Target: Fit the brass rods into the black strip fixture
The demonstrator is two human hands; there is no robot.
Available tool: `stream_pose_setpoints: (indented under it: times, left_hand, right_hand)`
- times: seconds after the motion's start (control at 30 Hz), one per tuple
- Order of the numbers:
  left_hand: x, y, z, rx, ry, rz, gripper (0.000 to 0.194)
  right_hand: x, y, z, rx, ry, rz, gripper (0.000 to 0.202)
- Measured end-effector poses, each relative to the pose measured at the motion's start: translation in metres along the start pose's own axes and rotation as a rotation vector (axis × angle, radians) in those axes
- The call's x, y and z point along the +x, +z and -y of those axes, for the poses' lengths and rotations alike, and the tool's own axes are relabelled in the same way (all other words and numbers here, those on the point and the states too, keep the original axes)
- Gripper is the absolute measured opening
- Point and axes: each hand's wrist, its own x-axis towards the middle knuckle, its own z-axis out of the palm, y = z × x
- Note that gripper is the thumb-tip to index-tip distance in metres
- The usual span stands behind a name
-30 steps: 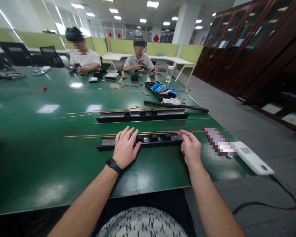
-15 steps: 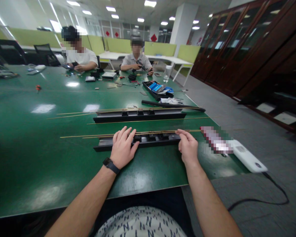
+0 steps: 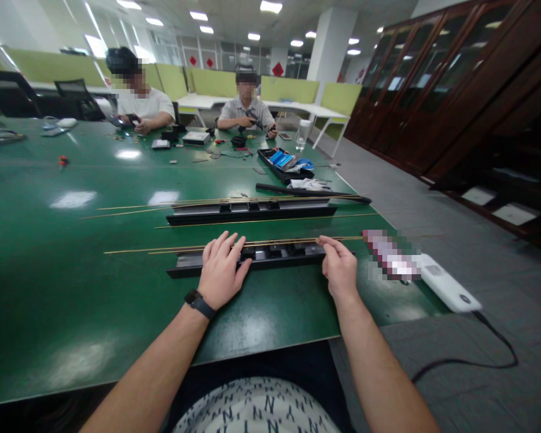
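Note:
A long black-and-silver channel (image 3: 279,257) lies crosswise on the green table (image 3: 130,331) in front of me, with dark blocks inside it. Thin brass-coloured rods (image 3: 137,251) run along its far edge and stick out past both ends. My left hand (image 3: 220,264) rests palm down over the channel's left half, fingers stretched across the rods. Near the right end, my right hand (image 3: 339,264) is closed, thumb and index finger pinching a thin rod. Beyond lies a second, similar channel (image 3: 252,215) with more rods on and beside it.
Right of my hand are a red-edged, blurred-out object (image 3: 390,255) and a white device (image 3: 448,282) with a black cable. Farther back lie a black tube (image 3: 313,193), a glove (image 3: 309,184) and a black tray (image 3: 275,165). Two people sit across the table among small parts.
The whole view has shifted slightly, so things sit a little farther left. Both hands keep the same pose on the channel and rods.

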Motion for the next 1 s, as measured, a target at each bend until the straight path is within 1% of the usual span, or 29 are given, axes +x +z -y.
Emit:
stream_pose_setpoints:
  times: [0.13, 0.43, 0.63, 0.8, 0.9, 1.0]
  left_hand:
    - [0.0001, 0.0008, 0.0005, -0.005, -0.007, 0.005, 0.053]
    - [0.0001, -0.0003, -0.0002, 0.004, -0.003, -0.001, 0.051]
    - [0.0005, -0.0011, -0.0009, -0.004, -0.003, 0.000, 0.051]
    - [0.0004, -0.0012, -0.0007, -0.005, 0.000, 0.001, 0.051]
    - [0.0004, -0.0011, -0.0007, -0.003, 0.002, -0.003, 0.051]
    - [0.0005, -0.0009, -0.0009, 0.004, 0.001, -0.003, 0.051]
  right_hand:
    - [0.0016, -0.0006, -0.0005, 0.016, 0.010, -0.044, 0.038]
    - [-0.0011, 0.0006, 0.0019, -0.004, -0.002, 0.030, 0.039]
    - [0.0004, -0.0005, -0.0001, 0.008, -0.007, -0.010, 0.039]
    - [-0.0002, 0.0002, 0.0040, 0.027, 0.021, -0.051, 0.037]
    - [-0.0017, 0.0011, 0.0068, 0.034, 0.017, -0.033, 0.036]
    - [-0.0022, 0.0013, 0.0058, 0.020, 0.012, 0.015, 0.039]
